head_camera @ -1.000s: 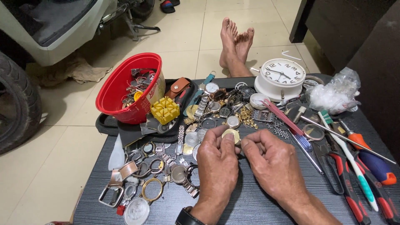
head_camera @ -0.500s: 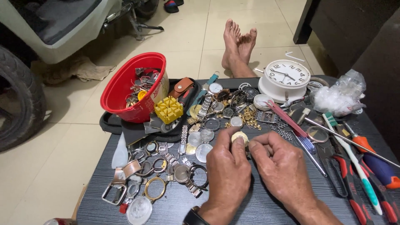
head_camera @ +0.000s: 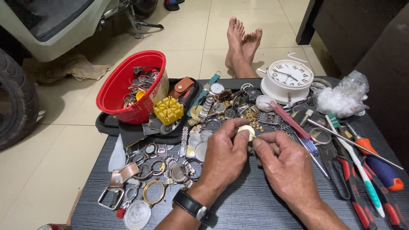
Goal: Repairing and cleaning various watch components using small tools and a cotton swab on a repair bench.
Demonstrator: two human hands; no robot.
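Hands meet over the dark tabletop (head_camera: 255, 204): left hand (head_camera: 223, 155) has its fingers clamped on a small pale round watch case (head_camera: 246, 130), held just above the surface, right hand (head_camera: 285, 164) with fingers pinched together touching its edge. Doing this well probably means a steady left grip and light right-hand pressure, clear of the loose watch parts (head_camera: 166, 166) and red bowl (head_camera: 128, 87).

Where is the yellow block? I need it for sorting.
In the head view, the yellow block sits left of centre on the black tray, against the red bowl.
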